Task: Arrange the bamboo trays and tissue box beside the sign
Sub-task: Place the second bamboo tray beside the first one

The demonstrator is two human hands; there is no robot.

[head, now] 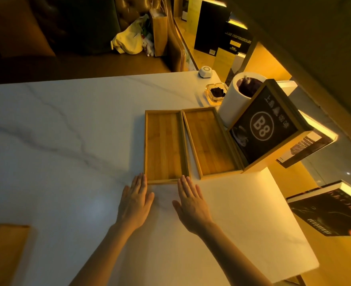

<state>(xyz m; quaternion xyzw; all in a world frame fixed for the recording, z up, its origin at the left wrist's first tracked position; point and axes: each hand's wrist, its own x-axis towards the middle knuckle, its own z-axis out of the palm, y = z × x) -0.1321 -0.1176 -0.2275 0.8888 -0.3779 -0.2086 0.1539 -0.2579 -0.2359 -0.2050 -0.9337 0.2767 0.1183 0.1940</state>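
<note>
Two empty bamboo trays lie side by side on the white marble table (67, 131). The left tray (164, 148) sits a little apart from the right tray (209, 142), which lies against the base of the black B8 sign (263, 129) in its wooden frame. My left hand (136, 200) and my right hand (191, 201) rest flat on the table just before the left tray's near edge, fingertips touching or almost touching its corners. Both hands hold nothing. A wooden piece (6, 254) shows at the near left edge; I cannot tell whether it is the tissue box.
Behind the sign stand a white cylindrical bin (232, 102), a glass ashtray (216, 92) and a small white device (205, 71). Books (331, 211) sit on the lit shelf to the right. A sofa with a yellow bag (129, 41) lies beyond the table's far edge.
</note>
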